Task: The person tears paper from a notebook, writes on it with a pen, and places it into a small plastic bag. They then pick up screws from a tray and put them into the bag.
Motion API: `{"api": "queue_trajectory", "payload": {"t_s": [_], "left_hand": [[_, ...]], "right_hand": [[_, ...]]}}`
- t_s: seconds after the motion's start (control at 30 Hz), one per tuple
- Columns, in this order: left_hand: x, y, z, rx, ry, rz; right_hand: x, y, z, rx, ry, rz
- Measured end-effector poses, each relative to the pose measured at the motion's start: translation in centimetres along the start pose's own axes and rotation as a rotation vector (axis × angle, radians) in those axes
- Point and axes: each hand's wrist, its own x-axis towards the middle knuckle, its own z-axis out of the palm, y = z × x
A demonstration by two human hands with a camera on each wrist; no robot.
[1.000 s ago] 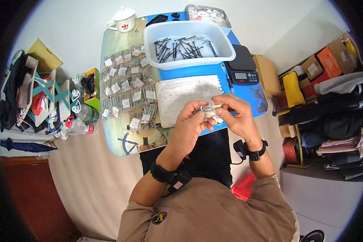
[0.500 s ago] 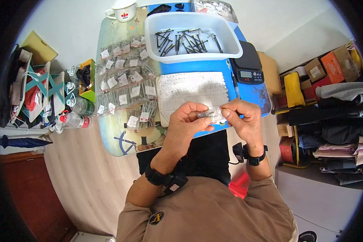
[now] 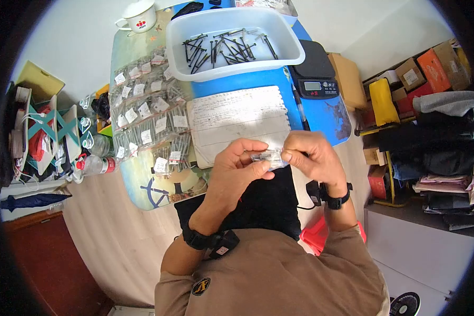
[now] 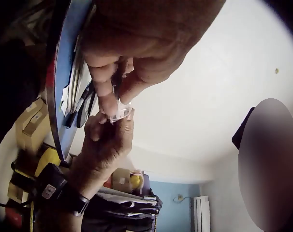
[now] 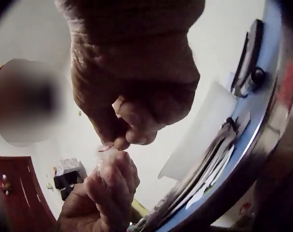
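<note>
Over the near edge of the table (image 3: 321,118), the small clear plastic bag (image 3: 273,156) is between two hands. The left hand (image 3: 231,167) pinches its body between thumb and fingers, and the right hand (image 3: 316,158) pinches its other end. The bag is probably light, soft and a little slippery, with stiffer dark pieces inside, so the filled part seems the best place for holding firmly. Only the head view shows the black screws (image 3: 231,50) inside the plastic tub (image 3: 237,71); the right wrist view adds a thin reddish line (image 5: 106,149) at the fingertips, which the head view does not show
</note>
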Motion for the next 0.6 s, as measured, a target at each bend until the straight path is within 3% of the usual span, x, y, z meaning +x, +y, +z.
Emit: {"api": "queue_trajectory", "payload": {"t_s": [0.07, 0.1, 0.17, 0.2, 0.27, 0.43, 0.6], "left_hand": [[0.0, 0.0, 0.0, 0.034, -0.09, -0.044], [0.0, 0.0, -0.1, 0.035, -0.088, -0.046], [0.0, -0.1, -0.2, 0.042, -0.106, -0.077], [0.0, 0.2, -0.1, 0.045, -0.108, -0.079], [-0.1, 0.9, 0.3, 0.102, -0.073, -0.165], [0.8, -0.1, -0.3, 0.086, -0.136, -0.143], [1.6, 0.0, 0.4, -0.012, -0.121, -0.131]], "right_hand": [[-0.4, 1.7, -0.5, 0.27, -0.076, 0.077], [-0.4, 2.4, -0.6, 0.273, -0.076, 0.078], [-0.2, 2.8, -0.7, 0.425, -0.28, 0.146], [-0.1, 2.4, -0.7, 0.426, -0.276, 0.147], [0.1, 1.2, -0.6, 0.536, -0.117, 0.417], [0.1, 1.1, 0.0, 0.625, -0.131, 0.328], [1.6, -0.3, -1.5, 0.4, -0.094, 0.272]]}}
